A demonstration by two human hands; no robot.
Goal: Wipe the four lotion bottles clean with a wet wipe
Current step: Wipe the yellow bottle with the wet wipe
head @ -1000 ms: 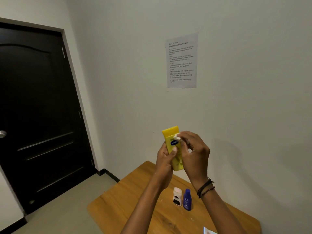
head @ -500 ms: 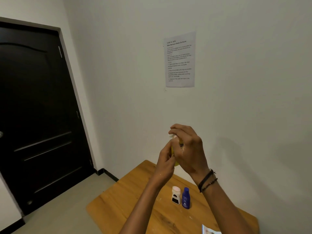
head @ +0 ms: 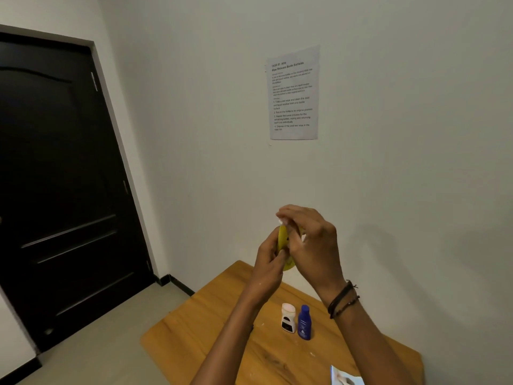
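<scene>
I hold a yellow lotion bottle (head: 283,237) up in front of the wall, edge-on to the camera and mostly hidden by my hands. My left hand (head: 268,259) grips its lower part from the left. My right hand (head: 311,245) curls over its top and right side, pinching a small white wet wipe (head: 279,220) against it. On the wooden table (head: 211,326) below stand a white bottle with a dark label (head: 288,318) and a dark blue bottle (head: 304,323), side by side.
A wet wipe pack (head: 345,377) lies at the table's near edge, cut off by the frame. A printed sheet (head: 293,93) is taped to the wall. A black door (head: 58,190) stands shut at the left, with bare floor in front of it.
The yellow bottle has turned from face-on to edge-on. My right hand has moved over its top and front with the wipe and now covers most of it.
</scene>
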